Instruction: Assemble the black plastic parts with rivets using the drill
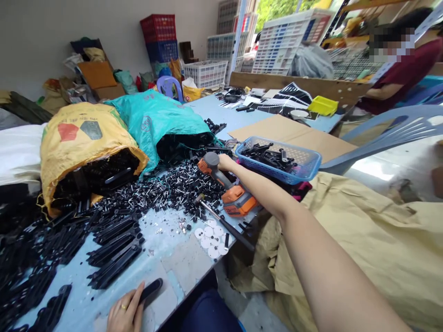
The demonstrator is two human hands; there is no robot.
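Note:
At the table's near edge my left hand grips a long black plastic part with a rounded end, pressed on the tabletop. My right arm stretches far forward. My right hand is beside the head of an orange and grey cordless drill standing on its battery; its fingers are hidden behind the drill. Around the drill spreads a heap of small black-headed screws. A hammer lies in front of the drill, near several white discs. Stacked black plastic parts lie beyond my left hand.
A yellow sack and a teal sack spill black parts on the left. A blue basket of black parts stands to the right, before cardboard. A blue chair and a seated person are at the right.

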